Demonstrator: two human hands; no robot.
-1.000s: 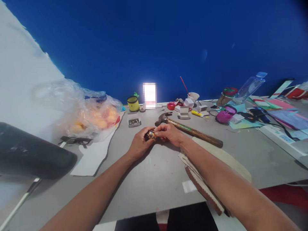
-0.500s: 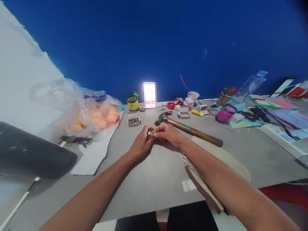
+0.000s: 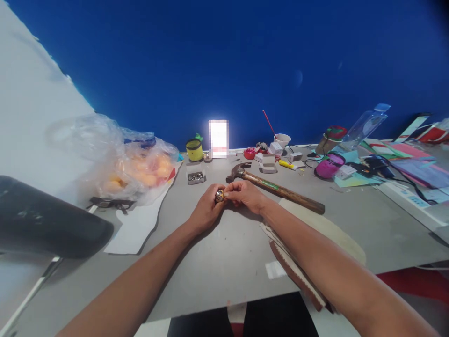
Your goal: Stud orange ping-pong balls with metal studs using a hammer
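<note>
My left hand (image 3: pixel 205 209) and my right hand (image 3: pixel 245 195) meet over the grey table (image 3: pixel 217 262), fingers pinched together on a small shiny gold-coloured piece (image 3: pixel 219 195). What the piece is stays too small to tell. Just behind my right hand lies a hammer (image 3: pixel 277 188) with a wooden handle, its head pointing left. A small tray of metal bits (image 3: pixel 195 178) sits a little behind my left hand.
A clear plastic bag of orange fruit (image 3: pixel 136 171) lies at the left, with black spectacles (image 3: pixel 108 204) and white paper (image 3: pixel 135 229) before it. A yellow cup (image 3: pixel 194 150), small white boxes (image 3: pixel 268 161), a magenta pouch (image 3: pixel 328 167), coloured papers (image 3: pixel 414 168) and a clear bottle (image 3: pixel 365 124) crowd the back and right. Flat leather pieces (image 3: pixel 298 276) lie under my right forearm.
Both hands have turned the small piece slightly between the fingertips; a second ago more of it showed with a dark part at its left. The arms have hardly moved.
</note>
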